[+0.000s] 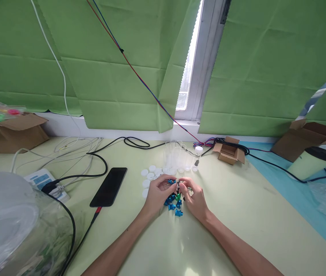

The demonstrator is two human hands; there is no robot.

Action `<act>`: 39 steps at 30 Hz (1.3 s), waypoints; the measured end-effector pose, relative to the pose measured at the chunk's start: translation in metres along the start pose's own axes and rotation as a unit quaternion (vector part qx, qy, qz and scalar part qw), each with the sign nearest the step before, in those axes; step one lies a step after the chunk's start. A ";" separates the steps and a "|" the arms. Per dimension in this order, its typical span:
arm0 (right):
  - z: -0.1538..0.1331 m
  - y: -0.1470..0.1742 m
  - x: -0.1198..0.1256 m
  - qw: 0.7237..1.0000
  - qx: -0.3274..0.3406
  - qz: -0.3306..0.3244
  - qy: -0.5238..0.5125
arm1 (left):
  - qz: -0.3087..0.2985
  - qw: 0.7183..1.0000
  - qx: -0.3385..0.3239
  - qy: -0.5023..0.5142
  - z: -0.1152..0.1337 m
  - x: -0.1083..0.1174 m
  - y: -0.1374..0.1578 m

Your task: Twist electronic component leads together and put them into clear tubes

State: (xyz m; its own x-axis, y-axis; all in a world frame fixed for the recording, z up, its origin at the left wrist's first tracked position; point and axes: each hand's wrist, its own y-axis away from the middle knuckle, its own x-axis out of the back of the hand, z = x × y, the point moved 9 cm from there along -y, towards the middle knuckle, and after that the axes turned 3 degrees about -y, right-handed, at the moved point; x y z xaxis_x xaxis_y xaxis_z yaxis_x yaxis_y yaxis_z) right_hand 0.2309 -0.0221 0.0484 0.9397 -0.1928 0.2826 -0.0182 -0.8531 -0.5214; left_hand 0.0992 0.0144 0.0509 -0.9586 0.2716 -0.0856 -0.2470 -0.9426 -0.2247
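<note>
My left hand [157, 193] is closed, with a small shiny blue metallic piece [171, 181] between its fingers. Facing it, my right hand [194, 196] pinches at the same spot, where something small and dark shows at the fingertips; its kind is too small to tell. Under and between both hands lies a loose pile of similar blue pieces [179, 212], with a green one [178, 197] among them. White round caps [146, 184] are spread just beyond my left hand. Behind the hands stand several clear tubes [174, 159], one with a white cap [199, 150] and a small dark item inside.
A black phone [108, 187] lies left, plugged into a cable. A power strip [48, 184] and a large plastic-wrapped roll [10, 226] sit farther left. Black cables run along the back. A small open cardboard box [229, 154] and a lidded cup [309, 163] stand right.
</note>
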 end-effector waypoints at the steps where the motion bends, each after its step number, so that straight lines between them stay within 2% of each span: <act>1: -0.001 0.000 0.000 1.000 0.003 0.001 -0.004 | 0.006 1.000 0.006 0.001 0.000 0.001 0.000; 7: 0.001 0.002 -0.003 1.000 0.008 -0.008 -0.008 | 0.001 1.000 0.016 0.003 -0.001 -0.001 0.000; 29: 0.005 0.000 -0.005 0.999 -0.009 -0.025 0.018 | -0.043 0.998 -0.024 -0.042 -0.010 -0.005 0.003; 33: 0.006 0.000 -0.005 1.000 -0.013 -0.022 0.008 | -0.035 0.999 -0.024 -0.033 -0.008 -0.005 0.002; 39: 0.006 0.002 -0.002 1.000 -0.021 -0.008 -0.014 | 0.006 1.000 0.015 0.005 -0.003 0.001 0.000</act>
State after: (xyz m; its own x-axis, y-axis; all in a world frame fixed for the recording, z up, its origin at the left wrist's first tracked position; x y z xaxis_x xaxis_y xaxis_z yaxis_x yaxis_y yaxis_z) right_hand 0.2309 -0.0206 0.0423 0.9493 -0.1658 0.2670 -0.0170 -0.8754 -0.4831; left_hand 0.0984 0.0154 0.0475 -0.9600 0.2626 -0.0976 -0.2404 -0.9511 -0.1942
